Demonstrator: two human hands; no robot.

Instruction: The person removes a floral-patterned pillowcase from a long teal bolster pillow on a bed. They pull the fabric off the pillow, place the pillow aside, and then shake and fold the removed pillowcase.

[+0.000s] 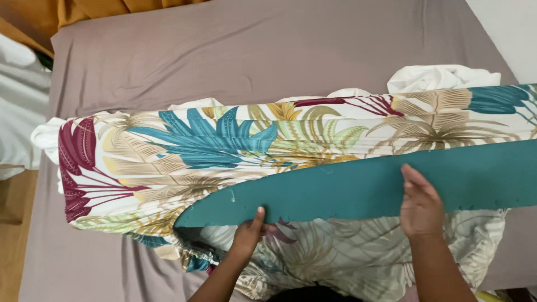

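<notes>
A long cloth with a leaf print [184,151] in teal, maroon, gold and white lies stretched across a bed. A plain teal band [335,190] runs along the cloth's near side, folded over the print. My left hand [250,230] pinches the band's lower edge, thumb on top and fingers underneath. My right hand [420,204] lies flat on the teal band further right, fingers pointing away from me. More of the printed cloth [347,257] bunches below the band, close to my body.
The bed is covered with a taupe sheet [251,50]. White fabric [436,77] is crumpled behind the cloth at the right. A white bundle [17,106] sits off the bed's left side above a wooden floor [14,263]. Mustard fabric [100,8] hangs at the top.
</notes>
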